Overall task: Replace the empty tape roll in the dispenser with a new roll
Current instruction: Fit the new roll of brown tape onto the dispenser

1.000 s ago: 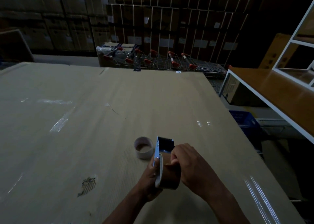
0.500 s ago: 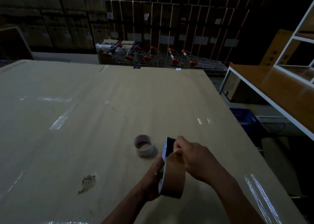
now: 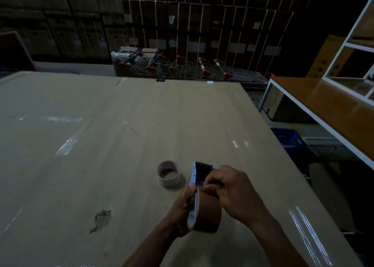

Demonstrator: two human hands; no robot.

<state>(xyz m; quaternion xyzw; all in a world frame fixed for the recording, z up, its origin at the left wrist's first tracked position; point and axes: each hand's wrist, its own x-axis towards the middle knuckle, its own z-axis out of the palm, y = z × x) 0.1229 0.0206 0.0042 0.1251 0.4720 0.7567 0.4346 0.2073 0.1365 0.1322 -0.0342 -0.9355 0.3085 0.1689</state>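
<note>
The dispenser (image 3: 199, 174) had tipped back up from a second before, brown roll (image 3: 208, 214) seated; the left hand (image 3: 182, 212) gripped it above the surface (image 3: 101, 145), the right hand (image 3: 230, 193) pinching tape toward the blade, empty core (image 3: 169, 173) just beside.

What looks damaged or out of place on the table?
The cardboard table cover has a torn, scuffed patch near its front left. An empty tape core lies loose beside the dispenser. Nothing is spilled.

Brown tape roll (image 3: 208, 214), blue dispenser (image 3: 194, 175) with black serrated blade, pale empty core (image 3: 169, 173), tan cardboard-covered desk (image 3: 101, 145), red-handled carts (image 3: 182, 68)
</note>
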